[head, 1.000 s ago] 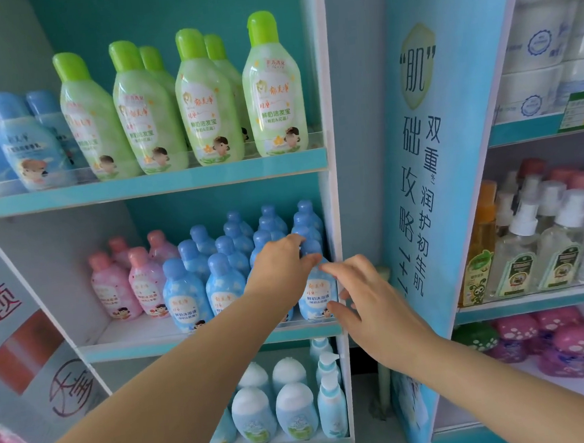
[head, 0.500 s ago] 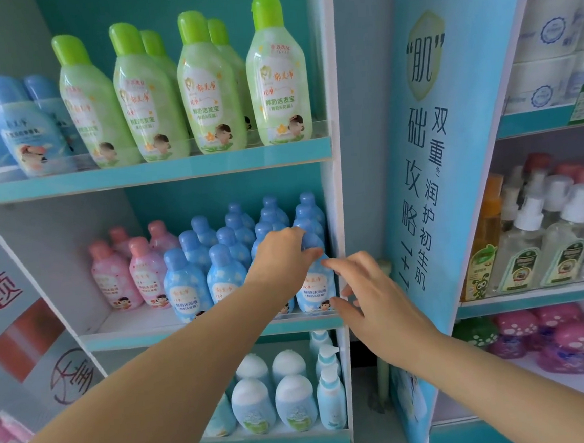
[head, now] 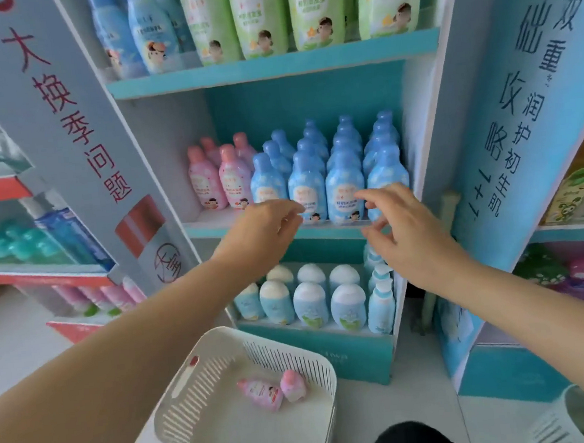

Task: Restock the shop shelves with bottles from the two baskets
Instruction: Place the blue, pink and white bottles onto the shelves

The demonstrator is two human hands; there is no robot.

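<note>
The left grip [head: 266, 230] and right grip [head: 412, 235] hover at the front edge of the teal middle shelf [head: 203, 232], centre frame. The left's fingers are loosely curled on nothing. The right is spread wide and empty, just before the small blue plastic bottles [head: 346, 190]; contact I cannot tell. The blue rows look full. Two small pink bottles [head: 263, 393] lie in the white slatted plastic basket [head: 180, 411], lower centre. The next move probably calls for reaching down and standing them beside the shelved pink bottles [head: 206, 183].

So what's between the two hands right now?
Head view: nothing between left hand and right hand, both empty; front-row blue bottles on the middle shelf show behind the gap.
</note>
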